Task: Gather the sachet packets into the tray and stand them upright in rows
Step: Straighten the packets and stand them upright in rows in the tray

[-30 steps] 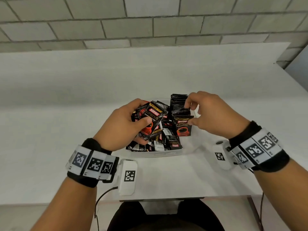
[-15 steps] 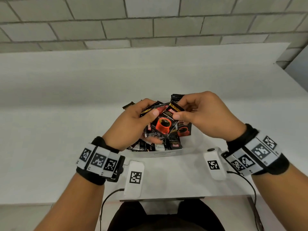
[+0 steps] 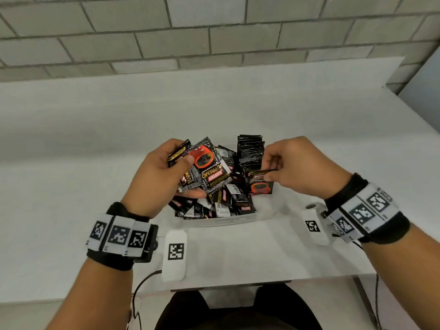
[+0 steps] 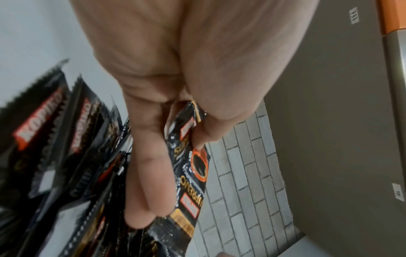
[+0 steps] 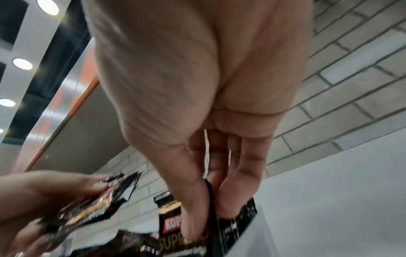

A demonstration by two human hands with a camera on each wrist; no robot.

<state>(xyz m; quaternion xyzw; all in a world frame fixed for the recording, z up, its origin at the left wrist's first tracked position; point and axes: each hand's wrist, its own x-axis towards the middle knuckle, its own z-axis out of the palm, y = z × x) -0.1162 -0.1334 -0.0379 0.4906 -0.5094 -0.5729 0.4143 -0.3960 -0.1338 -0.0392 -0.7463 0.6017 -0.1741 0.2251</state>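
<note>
A clear tray (image 3: 221, 222) on the white table holds a loose heap of black-and-red coffee sachets (image 3: 221, 203). At its far right a row of sachets (image 3: 250, 151) stands upright. My left hand (image 3: 166, 172) grips a fanned bunch of sachets (image 3: 209, 167) above the heap, thumb on top; the left wrist view shows fingers and thumb clamping the bunch (image 4: 189, 173). My right hand (image 3: 290, 165) pinches the top edge of one sachet (image 3: 260, 184) at the near end of the upright row; in the right wrist view thumb and fingers close on that sachet (image 5: 211, 205).
The white table (image 3: 214, 103) runs back to a grey block wall (image 3: 214, 32). Its front edge lies just below the tray, with my lap under it. Two white tagged camera units (image 3: 175, 251) hang from my wrists, and cables trail off the table's near edge.
My hands met over the tray and a sachet passed into the left hand's bunch. The right hand then moved right and down, and now pinches a sachet by the upright row.
</note>
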